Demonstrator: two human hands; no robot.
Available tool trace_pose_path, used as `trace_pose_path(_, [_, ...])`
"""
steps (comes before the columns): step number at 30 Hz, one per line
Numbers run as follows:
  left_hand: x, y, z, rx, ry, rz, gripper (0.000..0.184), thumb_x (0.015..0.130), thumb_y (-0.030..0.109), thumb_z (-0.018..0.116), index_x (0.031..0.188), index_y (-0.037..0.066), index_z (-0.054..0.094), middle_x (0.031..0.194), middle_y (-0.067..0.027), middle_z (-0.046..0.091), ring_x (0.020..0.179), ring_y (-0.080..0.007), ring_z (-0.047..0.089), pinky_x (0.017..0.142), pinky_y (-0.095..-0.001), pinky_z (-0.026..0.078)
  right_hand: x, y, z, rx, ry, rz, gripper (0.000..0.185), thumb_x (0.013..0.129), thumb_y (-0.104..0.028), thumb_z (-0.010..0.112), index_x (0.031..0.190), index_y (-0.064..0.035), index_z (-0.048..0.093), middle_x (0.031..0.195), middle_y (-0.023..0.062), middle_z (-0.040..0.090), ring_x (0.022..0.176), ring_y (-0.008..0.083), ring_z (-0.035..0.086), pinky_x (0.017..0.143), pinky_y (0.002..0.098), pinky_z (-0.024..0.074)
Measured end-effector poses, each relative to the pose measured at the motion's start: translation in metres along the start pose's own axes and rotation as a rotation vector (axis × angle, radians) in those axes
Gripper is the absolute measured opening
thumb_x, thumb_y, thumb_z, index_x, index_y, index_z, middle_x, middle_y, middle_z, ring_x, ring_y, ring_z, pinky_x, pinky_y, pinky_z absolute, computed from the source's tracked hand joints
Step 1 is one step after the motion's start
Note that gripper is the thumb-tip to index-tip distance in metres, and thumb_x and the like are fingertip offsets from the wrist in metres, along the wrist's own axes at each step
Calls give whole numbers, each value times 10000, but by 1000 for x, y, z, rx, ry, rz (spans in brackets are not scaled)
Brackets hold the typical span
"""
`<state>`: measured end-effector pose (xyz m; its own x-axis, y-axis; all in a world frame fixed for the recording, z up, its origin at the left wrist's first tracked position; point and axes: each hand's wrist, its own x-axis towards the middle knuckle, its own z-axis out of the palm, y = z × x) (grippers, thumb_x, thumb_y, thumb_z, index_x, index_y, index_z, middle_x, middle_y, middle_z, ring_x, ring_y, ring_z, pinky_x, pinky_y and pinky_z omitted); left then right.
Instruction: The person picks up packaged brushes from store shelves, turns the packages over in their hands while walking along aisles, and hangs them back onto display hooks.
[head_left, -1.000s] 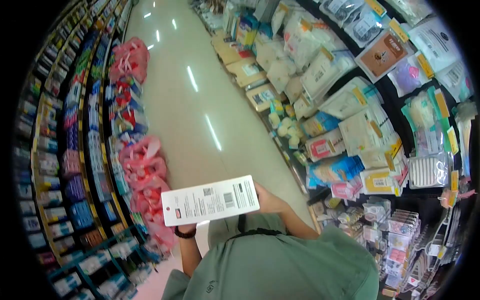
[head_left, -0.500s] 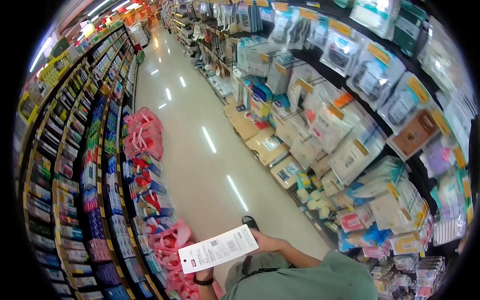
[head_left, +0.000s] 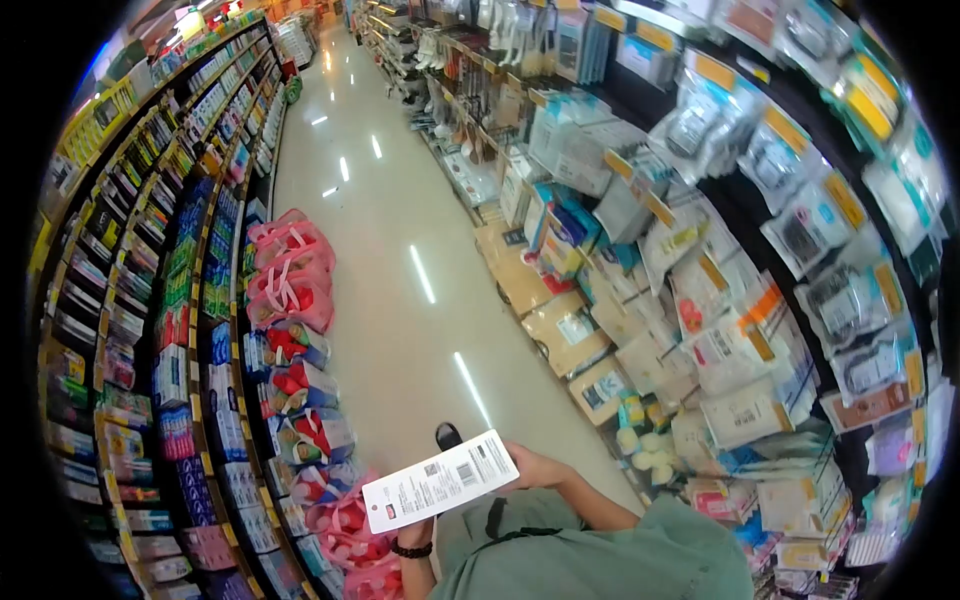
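A white packaging card [head_left: 440, 482] lies tilted in front of my body, printed side up. It shows small dark text, a barcode, a little red mark and a hang hole near the left end. My left hand [head_left: 414, 533] grips its lower left edge from beneath, and a dark beaded bracelet [head_left: 411, 550] circles that wrist. Around the right end is my right hand [head_left: 532, 466], holding the card from behind. Most fingers of both hands are hidden by the card, and so is whatever its other side carries.
Shelves of boxed goods [head_left: 180, 370] line the left side, with pink bags [head_left: 290, 290] on the floor along them. Hanging packets [head_left: 740, 330] and brown flat packs [head_left: 565, 330] fill the right side. A shiny aisle floor [head_left: 400, 330] runs ahead; a dark shoe [head_left: 447, 435] shows beyond the card.
My view has shifted a little, with the right-hand packets sliding across it. The card stays in both hands and sits slightly higher in view. The shoe appears farther left.
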<state>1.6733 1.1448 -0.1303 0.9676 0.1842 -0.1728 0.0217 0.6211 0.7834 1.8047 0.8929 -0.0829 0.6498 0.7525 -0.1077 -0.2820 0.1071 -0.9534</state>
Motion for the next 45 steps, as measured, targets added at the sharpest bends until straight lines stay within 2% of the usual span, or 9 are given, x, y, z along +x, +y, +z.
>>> trace_pose_path(2, [41, 1, -32, -34, 21, -52, 636, 868, 233, 770, 1419, 118, 474, 1375, -34, 565, 1286, -228, 519, 1062, -431, 436, 38, -4, -6, -26, 30, 36, 838, 736, -102, 861, 1437, -40, 406, 1352, 70, 550, 1255, 177, 500, 1080, 355, 403])
trace_pose_path(9, [217, 31, -153, 489, 10, 86, 638, 907, 146, 725, 1452, 89, 400, 1405, -66, 515, 1268, -231, 513, 1070, -417, 434, 216, -30, -29, -120, 22, 103, 810, 773, -105, 831, 1450, -51, 390, 1370, 76, 538, 1272, 174, 489, 1088, 357, 394])
trace_pose_path(12, [272, 88, -138, 579, 6, 312, 653, 884, 100, 737, 1447, 76, 406, 1386, -56, 528, 1254, -232, 525, 1045, -412, 453, 289, -70, -38, -142, 2, 97, 793, 786, -120, 823, 1445, -51, 387, 1359, 76, 540, 1267, 172, 489, 1084, 362, 396])
trace_pose_path(16, [344, 134, -151, 381, -120, 104, 749, 818, 41, 787, 1460, 89, 403, 1382, -48, 537, 1253, -231, 530, 1035, -410, 465, 363, -86, -54, -168, 9, 64, 807, 771, -99, 833, 1443, -49, 390, 1349, 74, 548, 1246, 172, 509, 1066, 357, 417])
trace_pose_path(22, [440, 165, -151, 189, -82, 51, 825, 755, 25, 826, 1463, 101, 409, 1382, -45, 547, 1259, -237, 534, 1027, -406, 478, 451, -79, -84, -52, 64, 84, 786, 765, -78, 833, 1430, -47, 414, 1335, 69, 558, 1233, 169, 516, 1048, 355, 433])
trace_pose_path(25, [486, 189, -139, 213, -3, 59, 766, 720, -31, 827, 1398, 28, 476, 1329, -83, 592, 1180, -231, 593, 987, -385, 510, 502, -73, -105, -68, 49, 68, 811, 755, -77, 838, 1438, -37, 402, 1346, 72, 555, 1256, 167, 500, 1059, 357, 428])
trace_pose_path(33, [660, 252, -99, 267, 174, 4, 723, 750, -60, 783, 1397, 30, 473, 1315, -83, 593, 1183, -228, 584, 1012, -366, 486, 666, -130, -195, 39, 23, 122, 662, 805, -91, 818, 1376, -51, 485, 1271, 37, 609, 1169, 134, 558, 1019, 319, 456])
trace_pose_path(42, [882, 291, -40, 532, 106, 75, 696, 761, -59, 770, 1384, 14, 469, 1317, -89, 591, 1173, -225, 584, 995, -354, 484, 813, -182, -318, 79, 68, -7, 667, 827, -65, 777, 1413, -49, 460, 1280, 36, 602, 1162, 128, 553, 1000, 298, 456])
trace_pose_path(45, [937, 287, -31, 552, 91, 14, 763, 762, -14, 804, 1423, 2, 422, 1339, -100, 581, 1228, -228, 554, 1018, -358, 465, 838, -198, -348, 168, 149, 58, 736, 852, -23, 724, 1487, -67, 354, 1296, 54, 581, 1150, 150, 567, 990, 310, 471])
